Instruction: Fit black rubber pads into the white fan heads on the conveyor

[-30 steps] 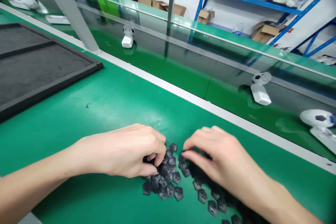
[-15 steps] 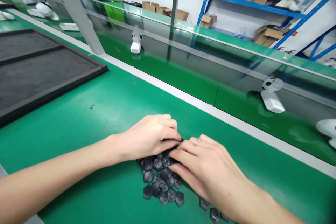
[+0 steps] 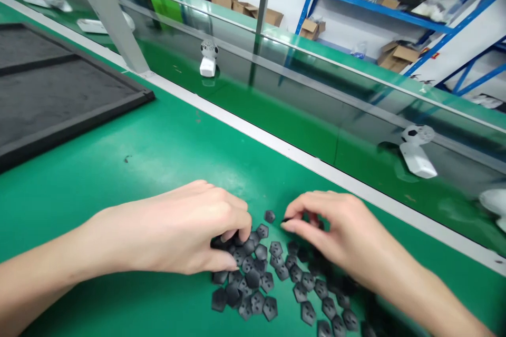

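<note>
Dark grey pentagonal rubber pieces with small holes lie in a loose spread (image 3: 256,279) on the green bench mat (image 3: 138,179), some overlapping. My left hand (image 3: 197,226) curls over the spread's upper left edge, with its fingers closed on a few dark pieces that they mostly hide. My right hand (image 3: 328,221) is at the upper right of the spread, its thumb and fingertips pinching a dark piece (image 3: 285,219). A lone pentagon (image 3: 269,216) lies between the hands. The lower right of the spread is partly hidden by my right forearm.
A black-framed grey foam tray (image 3: 59,95) lies at the left of the bench. A silver rail (image 3: 276,152) runs behind the mat. Beyond it, white ball-topped devices (image 3: 417,150) stand on a green conveyor behind glass. Blue shelving and cardboard boxes (image 3: 397,58) stand farther back.
My hands have moved apart from their position together over the pieces. The pieces now show more widely, spread toward the right. The view has shifted slightly.
</note>
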Tool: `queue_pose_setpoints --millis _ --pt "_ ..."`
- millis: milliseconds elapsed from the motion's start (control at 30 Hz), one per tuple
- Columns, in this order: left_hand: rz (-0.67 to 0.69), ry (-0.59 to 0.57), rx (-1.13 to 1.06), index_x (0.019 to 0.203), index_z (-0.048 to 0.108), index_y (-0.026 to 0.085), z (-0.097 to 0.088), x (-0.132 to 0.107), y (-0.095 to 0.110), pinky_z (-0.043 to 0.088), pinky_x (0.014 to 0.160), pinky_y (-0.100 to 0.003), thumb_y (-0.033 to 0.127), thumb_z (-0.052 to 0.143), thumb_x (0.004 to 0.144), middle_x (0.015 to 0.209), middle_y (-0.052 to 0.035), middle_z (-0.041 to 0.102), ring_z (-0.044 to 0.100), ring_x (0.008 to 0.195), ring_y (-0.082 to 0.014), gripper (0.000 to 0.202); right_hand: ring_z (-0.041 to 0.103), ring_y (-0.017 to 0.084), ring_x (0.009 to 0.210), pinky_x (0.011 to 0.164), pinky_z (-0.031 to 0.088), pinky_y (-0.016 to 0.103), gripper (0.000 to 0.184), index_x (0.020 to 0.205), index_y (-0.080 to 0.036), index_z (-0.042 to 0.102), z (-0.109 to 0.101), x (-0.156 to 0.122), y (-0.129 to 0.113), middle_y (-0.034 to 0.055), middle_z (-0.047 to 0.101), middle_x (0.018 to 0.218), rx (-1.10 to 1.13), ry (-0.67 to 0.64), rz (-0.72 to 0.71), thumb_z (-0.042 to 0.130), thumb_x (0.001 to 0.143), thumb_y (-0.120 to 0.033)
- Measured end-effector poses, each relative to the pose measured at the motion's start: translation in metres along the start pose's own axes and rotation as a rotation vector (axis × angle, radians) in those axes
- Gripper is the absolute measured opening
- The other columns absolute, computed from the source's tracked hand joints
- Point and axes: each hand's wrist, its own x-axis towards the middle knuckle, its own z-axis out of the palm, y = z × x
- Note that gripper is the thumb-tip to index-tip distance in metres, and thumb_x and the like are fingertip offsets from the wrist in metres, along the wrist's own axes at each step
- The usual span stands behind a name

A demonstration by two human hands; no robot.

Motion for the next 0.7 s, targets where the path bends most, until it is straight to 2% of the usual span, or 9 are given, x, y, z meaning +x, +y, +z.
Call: queue_pose_setpoints --millis 100,200,300,400,500,567,633,700 --pt "0.017 -0.012 -0.001 0.08 0.067 0.023 0.004 0.001 -0.003 0.036 0.062 -0.028 0.017 0.091 0.081 0.081 0.0047 0.071 0.065 0.073 -0.0165 0.024 0.071 0.02 0.082 0.075 0.046 0.034 0.011 0.097 -0.027 0.075 -0.014 0.001 0.011 -0.0036 0.079 0.094 -0.15 0.037 0.063 0.08 0.096 -0.017" --pt "0.009 -0.037 -0.039 0.077 0.067 0.023 0.007 0.002 -0.005 0.036 0.062 -0.027 0.015 0.089 0.082 0.08 0.005 0.07 0.065 0.072 -0.0152 0.024 0.07 0.023 0.093 0.081 0.048 0.036 0.009 0.109 -0.025 0.075 -0.013 0.002 0.007 0.0016 0.077 0.103 -0.192 0.074 -0.069 0.074 0.102 -0.021" --pt "0.003 -0.084 -0.116 0.076 0.069 0.023 0.006 0.005 -0.004 0.035 0.06 -0.025 0.008 0.084 0.08 0.076 0.0058 0.069 0.062 0.069 -0.0125 0.022 0.066 0.022 0.092 0.084 0.048 0.037 0.012 0.113 -0.024 0.075 0.001 0.006 -0.006 0.0032 0.074 0.101 -0.146 -0.025 -0.223 0.064 0.109 -0.024" --pt "-0.013 -0.085 -0.252 0.078 0.073 0.022 0.003 0.009 -0.006 0.037 0.058 -0.022 0.01 0.082 0.082 0.071 0.0057 0.065 0.058 0.063 -0.01 0.016 0.063 0.023 0.092 0.082 0.047 0.038 0.016 0.11 -0.023 0.077 0.016 0.012 -0.014 0.0045 0.073 0.1 -0.211 -0.128 -0.263 0.061 0.11 -0.025" --pt "-0.108 0.07 -0.37 0.082 0.078 0.021 0.003 0.018 -0.016 0.037 0.054 -0.021 0.022 0.079 0.087 0.068 0.004 0.064 0.054 0.059 -0.01 0.005 0.062 0.023 0.094 0.083 0.047 0.038 0.017 0.105 -0.022 0.077 0.022 0.016 -0.012 0.0044 0.072 0.099 -0.258 -0.158 -0.277 0.061 0.11 -0.025" --pt "-0.18 0.209 -0.367 0.083 0.079 0.019 0.006 0.026 -0.024 0.035 0.051 -0.022 0.028 0.077 0.089 0.067 0.0024 0.064 0.052 0.057 -0.0108 0.011 0.062 0.022 0.093 0.084 0.047 0.038 0.015 0.104 -0.021 0.076 0.021 0.015 -0.007 0.0037 0.072 0.098 -0.259 -0.136 -0.268 0.062 0.109 -0.022" --pt "-0.185 0.289 -0.335 0.083 0.081 0.019 0.012 0.034 -0.029 0.035 0.052 -0.023 0.028 0.075 0.09 0.07 0.0006 0.068 0.054 0.06 -0.0118 0.013 0.062 0.022 0.092 0.083 0.048 0.039 0.013 0.105 -0.021 0.076 0.017 0.01 0.0 0.0033 0.071 0.097 -0.251 -0.109 -0.243 0.064 0.108 -0.02" --pt "-0.129 0.3 -0.299 0.084 0.082 0.019 0.019 0.04 -0.029 0.04 0.059 -0.024 0.026 0.074 0.092 0.078 -0.0013 0.074 0.061 0.068 -0.0138 0.013 0.062 0.023 0.091 0.082 0.048 0.039 0.013 0.107 -0.022 0.075 0.013 0.004 0.006 0.0035 0.071 0.099 -0.247 -0.084 -0.223 0.063 0.108 -0.019"
